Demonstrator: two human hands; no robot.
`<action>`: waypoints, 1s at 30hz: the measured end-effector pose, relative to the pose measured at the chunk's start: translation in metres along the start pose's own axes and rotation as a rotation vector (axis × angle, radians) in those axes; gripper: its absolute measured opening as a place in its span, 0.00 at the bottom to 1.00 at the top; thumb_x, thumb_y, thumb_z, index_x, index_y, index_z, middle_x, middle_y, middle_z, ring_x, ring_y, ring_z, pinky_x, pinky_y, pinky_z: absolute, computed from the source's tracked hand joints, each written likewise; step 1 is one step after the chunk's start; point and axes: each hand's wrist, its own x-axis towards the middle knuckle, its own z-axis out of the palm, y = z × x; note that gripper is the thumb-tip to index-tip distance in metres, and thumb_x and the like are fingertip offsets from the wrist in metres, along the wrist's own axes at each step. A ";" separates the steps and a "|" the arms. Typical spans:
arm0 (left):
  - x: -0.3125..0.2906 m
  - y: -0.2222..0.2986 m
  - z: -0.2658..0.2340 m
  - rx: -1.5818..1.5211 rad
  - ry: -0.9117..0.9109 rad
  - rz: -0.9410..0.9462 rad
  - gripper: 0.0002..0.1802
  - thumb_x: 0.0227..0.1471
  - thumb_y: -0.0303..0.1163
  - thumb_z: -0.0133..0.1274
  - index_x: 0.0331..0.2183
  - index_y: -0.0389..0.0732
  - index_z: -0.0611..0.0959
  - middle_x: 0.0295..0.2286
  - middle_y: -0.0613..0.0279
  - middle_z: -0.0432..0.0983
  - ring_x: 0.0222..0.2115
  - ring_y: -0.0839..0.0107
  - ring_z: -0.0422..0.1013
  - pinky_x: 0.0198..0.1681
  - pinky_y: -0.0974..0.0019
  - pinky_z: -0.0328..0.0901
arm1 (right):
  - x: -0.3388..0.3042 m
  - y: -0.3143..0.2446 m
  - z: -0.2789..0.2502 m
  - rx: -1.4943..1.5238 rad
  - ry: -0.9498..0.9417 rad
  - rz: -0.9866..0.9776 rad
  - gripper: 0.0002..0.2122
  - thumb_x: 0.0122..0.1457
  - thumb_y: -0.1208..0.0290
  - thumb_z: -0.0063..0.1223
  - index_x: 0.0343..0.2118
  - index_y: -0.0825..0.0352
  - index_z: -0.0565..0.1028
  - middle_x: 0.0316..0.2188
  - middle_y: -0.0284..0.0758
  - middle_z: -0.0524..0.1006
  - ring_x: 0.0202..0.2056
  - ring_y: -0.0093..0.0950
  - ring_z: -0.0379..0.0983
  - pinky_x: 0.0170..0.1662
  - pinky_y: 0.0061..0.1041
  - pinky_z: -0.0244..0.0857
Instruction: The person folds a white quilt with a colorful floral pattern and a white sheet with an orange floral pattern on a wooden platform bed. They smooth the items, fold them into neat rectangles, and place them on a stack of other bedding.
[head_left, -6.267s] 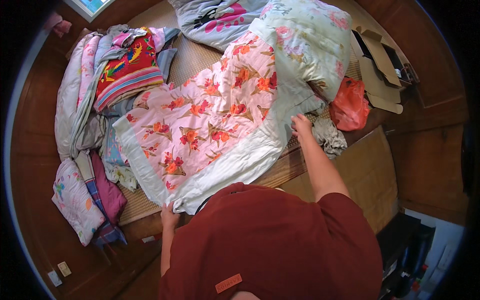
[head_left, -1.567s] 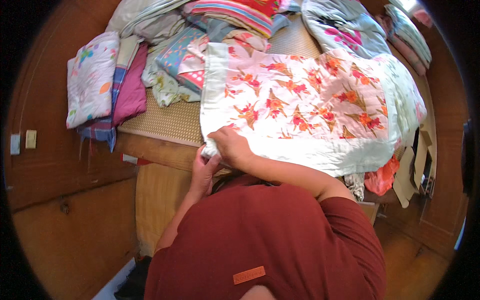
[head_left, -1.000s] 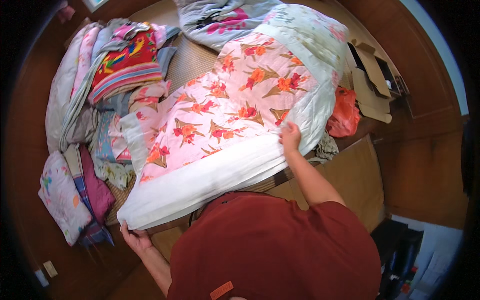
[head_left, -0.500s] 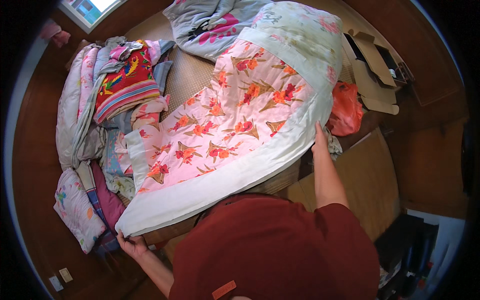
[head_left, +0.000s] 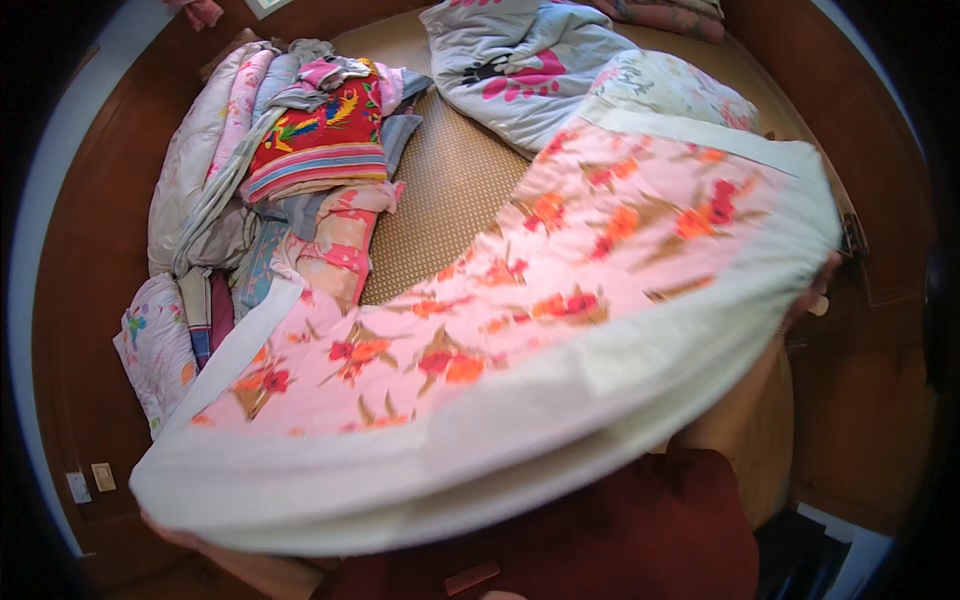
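Observation:
A quilt (head_left: 560,300) with a pink panel of red and orange flowers and a broad pale border stretches across the view between my hands. Its near left corner is in the grip of my left hand (head_left: 168,532), which is mostly hidden beneath the cloth. My right hand (head_left: 815,287) grips the border at the far right, its fingers blurred and partly covered. The near edge hangs raised in front of my dark red shirt, while the quilt's far end rests by a pale flowered bedding piece (head_left: 685,88).
A woven mat (head_left: 430,190) covers the bed. Folded bedding and clothes are piled at the left, with a red striped cloth (head_left: 320,140) on top. A grey blanket with a pink paw print (head_left: 530,75) lies at the far side. Wooden walls (head_left: 860,400) stand at the right.
Both hands have lifted the quilt's near edge and spread wider apart, the right one moving outward and the left one outward and lower in view. The quilt now covers the box and red bag.

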 end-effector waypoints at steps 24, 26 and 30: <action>0.148 0.035 0.121 -0.030 0.585 0.311 0.36 0.46 0.63 0.34 0.35 0.39 0.73 0.35 0.55 0.70 0.39 0.60 0.65 0.45 0.55 0.59 | 0.220 0.087 0.132 -0.228 -0.066 -0.008 0.24 0.57 0.52 0.36 0.46 0.69 0.64 0.43 0.39 0.68 0.43 0.32 0.66 0.46 0.31 0.61; 0.097 -0.027 0.119 -0.065 0.619 0.147 0.40 0.46 0.63 0.33 0.46 0.37 0.66 0.46 0.53 0.62 0.47 0.60 0.59 0.51 0.55 0.53 | 0.187 0.099 0.081 -0.201 -0.066 0.071 0.24 0.57 0.53 0.36 0.47 0.70 0.63 0.44 0.41 0.67 0.44 0.33 0.65 0.48 0.32 0.59; 0.015 -0.145 0.057 -0.185 0.717 -0.123 0.38 0.46 0.59 0.41 0.49 0.38 0.62 0.48 0.56 0.60 0.48 0.61 0.58 0.50 0.55 0.54 | 0.106 0.115 -0.049 -0.296 0.270 0.382 0.21 0.53 0.64 0.46 0.48 0.72 0.61 0.45 0.42 0.67 0.44 0.36 0.65 0.48 0.34 0.58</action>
